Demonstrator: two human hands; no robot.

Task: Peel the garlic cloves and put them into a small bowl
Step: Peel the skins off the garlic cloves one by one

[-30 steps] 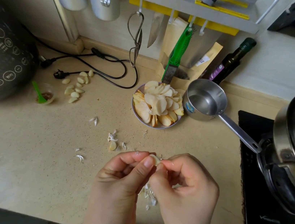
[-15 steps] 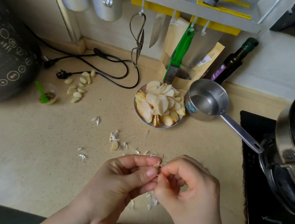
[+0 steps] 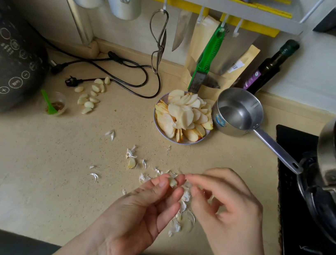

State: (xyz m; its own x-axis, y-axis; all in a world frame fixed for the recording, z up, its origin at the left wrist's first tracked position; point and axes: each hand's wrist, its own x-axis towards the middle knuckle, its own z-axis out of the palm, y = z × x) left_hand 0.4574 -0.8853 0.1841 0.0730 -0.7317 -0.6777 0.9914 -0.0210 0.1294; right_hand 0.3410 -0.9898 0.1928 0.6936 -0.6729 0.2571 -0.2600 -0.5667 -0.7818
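Speckled beige countertop (image 3: 28, 161), hard and smooth, serving as the peeling surface. Shiny steel saucepan (image 3: 238, 113) and plate (image 3: 182, 141) of pale fruit slices parked at the back, probably to leave working room. Left hand (image 3: 135, 215) palm-up, pinching one glossy garlic clove (image 3: 172, 182) between thumb and fingertips, likely to expose it for stripping. Right hand (image 3: 229, 209) loosely curled just beside, apparently holding nothing. Peeled cloves (image 3: 90, 97) heaped far left. Papery white skins (image 3: 182, 218) scattered beneath the hands.
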